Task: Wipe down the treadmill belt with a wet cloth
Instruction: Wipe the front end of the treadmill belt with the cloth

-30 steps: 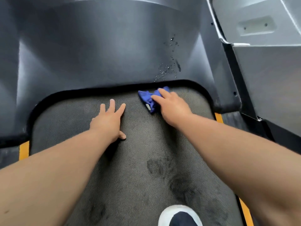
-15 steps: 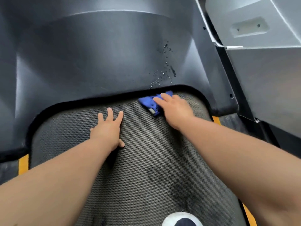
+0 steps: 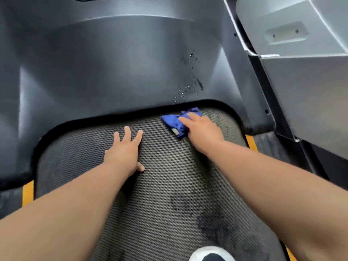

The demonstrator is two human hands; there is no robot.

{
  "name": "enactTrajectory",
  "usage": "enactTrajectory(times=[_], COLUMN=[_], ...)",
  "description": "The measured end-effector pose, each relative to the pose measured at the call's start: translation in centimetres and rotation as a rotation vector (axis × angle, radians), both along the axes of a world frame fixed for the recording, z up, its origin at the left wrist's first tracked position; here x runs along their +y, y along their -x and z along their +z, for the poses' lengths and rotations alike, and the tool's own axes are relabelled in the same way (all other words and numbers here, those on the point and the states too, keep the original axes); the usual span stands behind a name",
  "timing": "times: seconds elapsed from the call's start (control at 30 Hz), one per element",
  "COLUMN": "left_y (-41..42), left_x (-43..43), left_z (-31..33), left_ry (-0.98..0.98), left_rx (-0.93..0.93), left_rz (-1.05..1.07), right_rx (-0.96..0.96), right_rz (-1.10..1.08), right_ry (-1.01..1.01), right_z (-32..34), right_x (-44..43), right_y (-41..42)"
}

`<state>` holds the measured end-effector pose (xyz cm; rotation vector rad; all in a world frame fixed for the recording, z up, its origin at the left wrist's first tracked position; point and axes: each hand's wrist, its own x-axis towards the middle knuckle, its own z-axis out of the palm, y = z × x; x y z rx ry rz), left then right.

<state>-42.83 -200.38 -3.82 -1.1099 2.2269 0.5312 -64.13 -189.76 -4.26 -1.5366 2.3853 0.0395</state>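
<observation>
While left hand (image 3: 123, 151) lies splayed, right hand (image 3: 202, 129) presses blue cloth (image 3: 172, 121).

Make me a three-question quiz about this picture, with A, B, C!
1. Where is the cloth? A. under the right hand, at the belt's front edge B. in a bucket C. on a hook
2. What colour is the cloth? A. red B. blue C. white
3. How is the left hand? A. in a fist B. holding a bottle C. flat on the belt, fingers spread
1 A: the right hand presses it there. 2 B: it is bright blue. 3 C: its palm lies on the belt.
</observation>
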Motion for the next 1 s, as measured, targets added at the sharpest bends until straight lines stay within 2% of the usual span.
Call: enactTrajectory(times=[0.13,0.23,0.27,0.33,0.4,0.43,0.53,0.63,0.7,0.8,0.87,0.93,1.0], left_y=[-0.2,-0.2,-0.2,-0.1,-0.1,-0.1,-0.3,-0.2,-0.2,-0.2,-0.3,-0.3,-0.4], left_x=[-0.1,-0.1,-0.1,-0.1,-0.1,-0.1,-0.2,-0.2,-0.2,-0.2,-0.2,-0.1,0.0], left_z=[0.2,0.3,0.3,0.2,0.2,0.1,-0.1,-0.2,-0.2,-0.2,-0.2,-0.2,-0.2], left_ry=[0.009,0.033,0.036,0.039,0.041,0.044,0.05,0.053,0.055,0.055,0.058,0.071,0.077], left_rx=[-0.005,-0.002,-0.004,-0.005,-0.007,-0.005,-0.005,-0.01,-0.009,-0.009,0.0,0.004,0.003], left_rz=[-0.007,-0.032,-0.035,-0.035,-0.045,-0.05,-0.057,-0.064,-0.061,-0.06,-0.058,-0.058,-0.054], right_rx=[0.186,0.11,0.054,-0.047,-0.134,-0.141,0.009,0.184,0.239,0.174,0.094,0.091,0.116], right_rz=[-0.263,-0.375,-0.346,-0.148,0.082,0.128,0.035,-0.188,-0.288,-0.299,-0.185,-0.121,-0.217], right_ry=[-0.138,-0.097,-0.045,0.047,0.051,0.044,0.029,-0.129,-0.183,-0.134,-0.073,-0.049,-0.111], right_z=[1.0,0.8,0.7,-0.1,-0.4,-0.4,-0.1,0.6,0.6,0.0,0.0,0.5,1.0], right_x=[3.2,2.1,1.4,0.8,1.7,2.4,5.1,6.9,6.2,4.8,5.4,6.5,7.2], right_y=[6.1,3.4,1.6,-1.5,-2.7,-2.2,1.9,5.5,4.5,1.3,1.0,2.5,4.2])
